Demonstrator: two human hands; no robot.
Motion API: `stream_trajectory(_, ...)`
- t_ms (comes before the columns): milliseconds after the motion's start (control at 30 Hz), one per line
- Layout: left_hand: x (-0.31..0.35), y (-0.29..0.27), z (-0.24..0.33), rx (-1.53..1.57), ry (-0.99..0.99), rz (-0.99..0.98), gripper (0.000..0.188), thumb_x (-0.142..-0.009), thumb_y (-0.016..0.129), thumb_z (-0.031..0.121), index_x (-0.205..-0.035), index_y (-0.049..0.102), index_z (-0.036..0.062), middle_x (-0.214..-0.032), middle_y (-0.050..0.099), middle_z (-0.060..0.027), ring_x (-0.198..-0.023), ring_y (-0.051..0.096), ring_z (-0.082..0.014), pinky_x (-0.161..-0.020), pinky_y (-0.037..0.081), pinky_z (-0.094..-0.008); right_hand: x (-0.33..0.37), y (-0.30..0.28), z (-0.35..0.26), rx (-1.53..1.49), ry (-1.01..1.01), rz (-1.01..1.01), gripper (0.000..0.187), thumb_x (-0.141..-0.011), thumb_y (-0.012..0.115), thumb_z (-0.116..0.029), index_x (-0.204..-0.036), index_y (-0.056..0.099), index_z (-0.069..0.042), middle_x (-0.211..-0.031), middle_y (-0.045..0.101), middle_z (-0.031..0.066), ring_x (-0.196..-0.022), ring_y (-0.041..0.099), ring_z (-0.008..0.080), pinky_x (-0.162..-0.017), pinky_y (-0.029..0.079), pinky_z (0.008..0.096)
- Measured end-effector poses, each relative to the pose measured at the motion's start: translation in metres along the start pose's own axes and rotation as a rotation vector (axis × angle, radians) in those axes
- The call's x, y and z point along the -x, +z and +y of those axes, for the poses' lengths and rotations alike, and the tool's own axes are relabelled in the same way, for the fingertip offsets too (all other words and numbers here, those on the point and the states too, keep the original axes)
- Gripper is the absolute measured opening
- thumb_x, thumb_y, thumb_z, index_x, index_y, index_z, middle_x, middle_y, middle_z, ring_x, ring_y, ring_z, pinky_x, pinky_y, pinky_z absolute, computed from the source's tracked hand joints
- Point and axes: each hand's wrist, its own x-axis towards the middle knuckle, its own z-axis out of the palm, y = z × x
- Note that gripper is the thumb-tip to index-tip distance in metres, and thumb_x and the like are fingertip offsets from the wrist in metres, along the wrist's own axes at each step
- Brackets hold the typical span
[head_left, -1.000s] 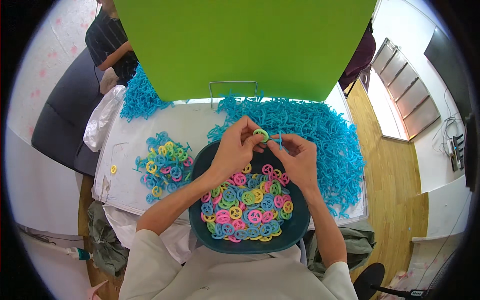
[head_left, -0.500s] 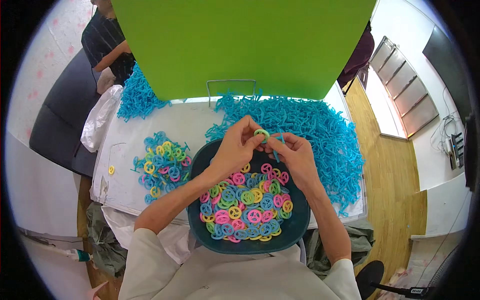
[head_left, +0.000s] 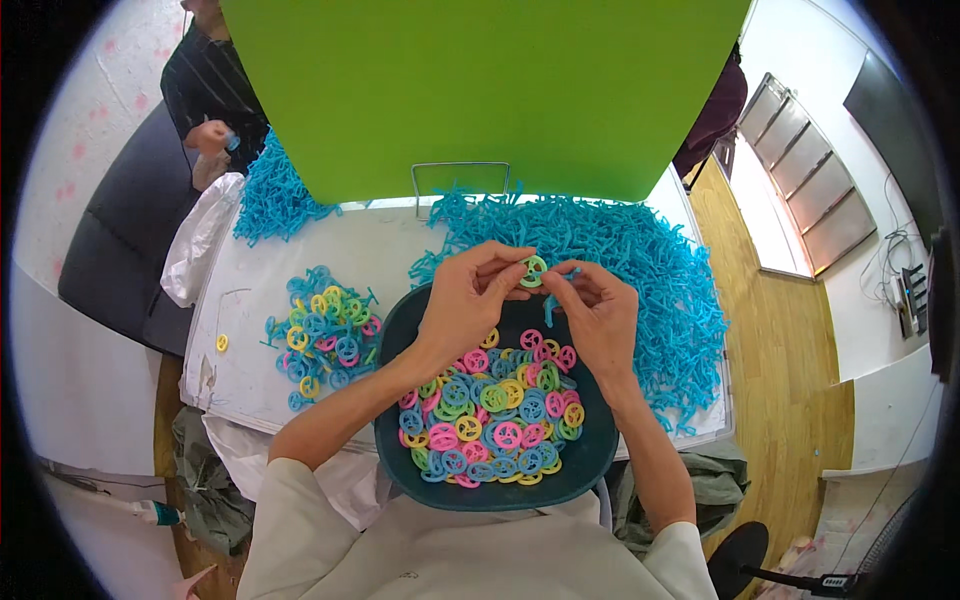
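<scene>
Between my two hands, above the far rim of a dark green basin point(head_left: 392, 462), is a light green plastic wheel point(head_left: 533, 270). My left hand point(head_left: 478, 293) pinches it at its left side. My right hand point(head_left: 597, 305) is closed on a small blue plastic stick point(head_left: 549, 309), with its fingertips close against the wheel's right side. Whether the stick enters the wheel is hidden by the fingers. Under my hands the basin holds many small spoked wheels point(head_left: 507, 434) in pink, blue, yellow and green.
Blue sticks point(head_left: 640, 270) lie heaped on the white table point(head_left: 385, 235), with another heap point(head_left: 280, 190) at the far left. Left of the basin is a pile of wheels with sticks point(head_left: 325, 335); a yellow wheel point(head_left: 222, 343) lies apart. A green panel point(head_left: 480, 100) stands behind; another person point(head_left: 210, 90) sits far left.
The green wheel has turned to face me more and moved slightly right. My right fingers have come closer around the stick. The other person's hand at far left has moved.
</scene>
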Motion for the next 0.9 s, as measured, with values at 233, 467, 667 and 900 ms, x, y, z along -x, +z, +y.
stream_trajectory(233, 0.003, 0.001, 0.0, -0.066, -0.032, 0.015, 0.022, -0.094, 0.054, 0.003, -0.113, 0.062, -0.0035, -0.101, 0.067, -0.0119, -0.092, 0.066, -0.0163, -0.08, 0.058, -0.0291, 0.004, 0.001, -0.006, 0.067, 0.061, -0.001, 0.017, -0.085, 0.071, -0.013, -0.091, 0.068, 0.003, -0.075, 0.07, 0.0068, -0.064, 0.063, 0.0068, -0.055, 0.046, 0.0189)
stream_trajectory(467, 0.004, 0.0, 0.0, -0.026, -0.063, 0.042, 0.02, -0.095, 0.054, 0.005, -0.111, 0.061, -0.0043, -0.101, 0.066, -0.0112, -0.091, 0.065, -0.0157, -0.081, 0.057, -0.0286, 0.007, 0.005, -0.015, 0.114, 0.043, 0.026, 0.016, -0.086, 0.069, -0.012, -0.093, 0.067, 0.002, -0.078, 0.069, 0.0058, -0.07, 0.063, 0.0071, -0.059, 0.047, 0.0187)
stream_trajectory(667, -0.003, -0.014, -0.005, 0.173, -0.172, 0.104, 0.022, -0.096, 0.053, 0.01, -0.111, 0.054, -0.0056, -0.102, 0.064, -0.0111, -0.093, 0.065, -0.0169, -0.086, 0.054, -0.0278, 0.002, -0.002, -0.017, -0.272, 0.024, -0.272, 0.019, -0.09, 0.062, -0.006, -0.108, 0.063, 0.001, -0.101, 0.066, 0.0086, -0.086, 0.063, 0.0095, -0.07, 0.052, 0.0228)
stream_trajectory(900, -0.002, -0.023, 0.009, 0.04, -0.301, -0.014, 0.022, -0.096, 0.051, 0.009, -0.116, 0.054, -0.0006, -0.112, 0.061, -0.0081, -0.096, 0.063, -0.0159, -0.08, 0.054, -0.0268, -0.009, 0.002, -0.018, 0.32, -0.223, -0.144, 0.024, -0.073, 0.075, -0.001, -0.095, 0.067, -0.006, -0.079, 0.054, 0.0037, -0.07, 0.057, 0.0137, -0.068, 0.048, 0.0267)
